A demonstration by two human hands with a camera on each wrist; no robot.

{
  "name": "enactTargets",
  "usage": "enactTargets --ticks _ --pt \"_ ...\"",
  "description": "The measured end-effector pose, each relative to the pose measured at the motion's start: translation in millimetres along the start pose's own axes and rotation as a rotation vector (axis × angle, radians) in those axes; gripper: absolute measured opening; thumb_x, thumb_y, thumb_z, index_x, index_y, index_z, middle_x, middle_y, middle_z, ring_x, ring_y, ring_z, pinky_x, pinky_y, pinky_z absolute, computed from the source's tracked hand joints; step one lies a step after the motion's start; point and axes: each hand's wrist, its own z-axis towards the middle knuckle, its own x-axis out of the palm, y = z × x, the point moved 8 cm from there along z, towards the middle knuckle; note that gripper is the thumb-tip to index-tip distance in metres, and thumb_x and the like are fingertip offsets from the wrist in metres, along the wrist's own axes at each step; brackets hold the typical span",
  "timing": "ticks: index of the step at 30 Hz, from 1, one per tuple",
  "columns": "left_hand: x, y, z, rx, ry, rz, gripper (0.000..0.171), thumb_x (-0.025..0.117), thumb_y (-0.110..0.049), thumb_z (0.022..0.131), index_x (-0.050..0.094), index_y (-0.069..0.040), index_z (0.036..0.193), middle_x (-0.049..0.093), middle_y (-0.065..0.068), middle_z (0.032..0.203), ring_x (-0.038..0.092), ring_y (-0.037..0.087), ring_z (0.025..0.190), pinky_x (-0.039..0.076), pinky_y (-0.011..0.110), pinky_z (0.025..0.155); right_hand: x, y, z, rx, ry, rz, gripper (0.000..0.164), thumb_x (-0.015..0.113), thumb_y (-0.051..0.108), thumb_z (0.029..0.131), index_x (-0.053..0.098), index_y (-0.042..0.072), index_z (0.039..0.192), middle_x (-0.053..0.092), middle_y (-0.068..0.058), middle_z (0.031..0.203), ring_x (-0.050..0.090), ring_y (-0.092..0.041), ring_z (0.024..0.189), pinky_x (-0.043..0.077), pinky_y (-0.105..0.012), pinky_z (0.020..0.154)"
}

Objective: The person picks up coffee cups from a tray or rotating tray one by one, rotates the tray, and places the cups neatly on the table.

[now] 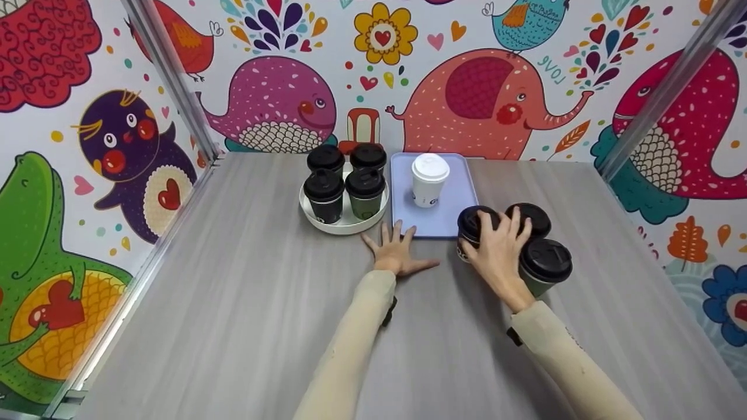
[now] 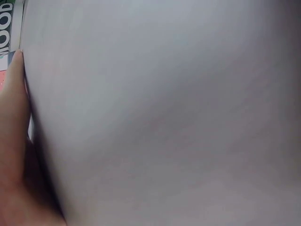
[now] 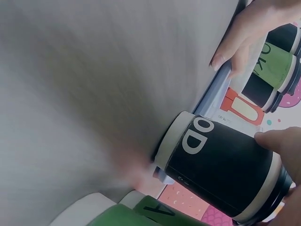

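Observation:
My right hand (image 1: 499, 254) grips a black paper coffee cup (image 1: 464, 245) near its black lid, at the front right corner of the lilac tray. In the right wrist view the thumb lies along this cup's (image 3: 221, 165) side, which carries white letters. Two more black-lidded cups stand close by: one lid (image 1: 532, 219) shows behind the fingers, and a green cup (image 1: 540, 283) is beside the wrist. My left hand (image 1: 397, 254) rests on the table with fingers spread, its fingertips by the tray's front left corner. It holds nothing.
A white cup (image 1: 429, 184) stands on the lilac tray (image 1: 402, 216). To its left, a round white tray (image 1: 335, 229) bears several black-lidded cups (image 1: 366, 192). A patterned wall (image 1: 373, 87) closes off the back of the grey table (image 1: 251, 291), with metal posts (image 1: 175, 76) at the corners.

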Motion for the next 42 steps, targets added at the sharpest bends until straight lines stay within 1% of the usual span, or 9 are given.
enactTargets --ticks 10,16,21,25,27,32,35,38,42 --pt "-0.8 -1.1 -0.4 0.008 -0.022 -0.009 0.114 0.052 -0.097 0.072 0.018 -0.04 0.165 0.009 0.001 0.178 -0.005 0.039 0.164 -0.005 0.086 0.115 -5.0 1.9 1.9 -0.011 -0.001 -0.059 0.065 0.085 0.03 0.08 0.057 0.0 0.132 0.056 -0.042 0.132 0.028 -0.063 0.148 0.01 -0.076 0.122" --pt "0.2 3.0 -1.1 -0.008 -0.011 0.0 0.114 0.051 -0.098 0.072 0.016 -0.041 0.165 0.007 0.0 0.178 -0.006 0.039 0.164 -0.006 0.086 0.115 -1.6 5.7 3.0 0.004 0.031 -0.071 0.076 0.086 0.031 0.079 0.052 0.001 0.14 0.044 -0.045 0.145 0.022 -0.065 0.15 0.01 -0.075 0.123" --pt "-1.3 3.0 -1.6 -0.012 0.0 0.011 0.115 0.051 -0.097 0.073 0.016 -0.04 0.166 0.006 0.001 0.178 -0.007 0.039 0.164 -0.004 0.086 0.115 -3.2 25.1 0.4 -0.056 -0.012 -0.025 0.092 0.091 0.029 0.075 0.045 0.005 0.152 0.032 -0.042 0.157 0.02 -0.063 0.151 0.012 -0.077 0.121" --pt "-1.2 -0.1 -0.7 -0.011 0.006 0.021 0.115 0.052 -0.097 0.073 0.015 -0.04 0.166 0.004 0.001 0.178 -0.006 0.04 0.164 -0.001 0.086 0.115 1.4 50.3 4.6 -0.103 0.003 0.028 0.093 0.091 0.032 0.074 0.047 0.008 0.152 0.033 -0.038 0.159 0.02 -0.06 0.152 0.014 -0.076 0.121" --pt "0.0 -2.4 -0.1 -0.011 0.013 0.029 0.114 0.051 -0.097 0.073 0.014 -0.041 0.166 0.002 0.001 0.178 -0.006 0.039 0.164 -0.001 0.087 0.115 7.8 59.8 11.6 -0.094 0.031 0.046 0.09 0.09 0.034 0.075 0.048 0.01 0.151 0.031 -0.037 0.161 0.02 -0.059 0.153 0.016 -0.074 0.122" --pt "-4.1 1.8 -0.2 -0.027 0.018 0.037 0.112 0.047 -0.097 0.076 0.007 -0.043 0.166 0.0 -0.001 0.178 -0.007 0.038 0.164 -0.003 0.085 0.117 36.0 79.3 43.7 -0.04 0.098 0.121 0.088 0.086 0.033 0.081 0.044 0.016 0.157 0.022 -0.037 0.164 0.015 -0.06 0.154 0.022 -0.073 0.123" --pt "-6.5 0.1 -4.1 -0.028 0.02 0.037 0.112 0.047 -0.096 0.077 0.004 -0.043 0.166 -0.001 -0.003 0.178 -0.007 0.037 0.164 -0.002 0.084 0.118 52.5 80.3 65.3 0.017 0.134 0.15 0.09 0.083 0.032 0.083 0.039 0.018 0.16 0.018 -0.037 0.166 0.011 -0.061 0.155 0.021 -0.071 0.124" --pt "-8.1 -2.2 -7.4 -0.033 0.015 0.038 0.11 0.05 -0.094 0.077 0.006 -0.044 0.165 -0.001 -0.003 0.178 -0.007 0.036 0.164 -0.001 0.082 0.119 66.6 78.0 87.6 0.081 0.162 0.162 0.089 0.08 0.032 0.085 0.036 0.019 0.161 0.014 -0.036 0.167 0.008 -0.061 0.156 0.02 -0.073 0.124" --pt "-3.5 -3.7 -5.2 -0.043 0.0 0.05 0.11 0.052 -0.095 0.075 0.01 -0.046 0.165 -0.001 -0.005 0.177 -0.005 0.034 0.165 0.0 0.082 0.12 82.4 74.5 114.5 0.163 0.203 0.167 0.088 0.078 0.033 0.087 0.034 0.021 0.162 0.01 -0.032 0.17 0.005 -0.058 0.157 0.021 -0.076 0.122"
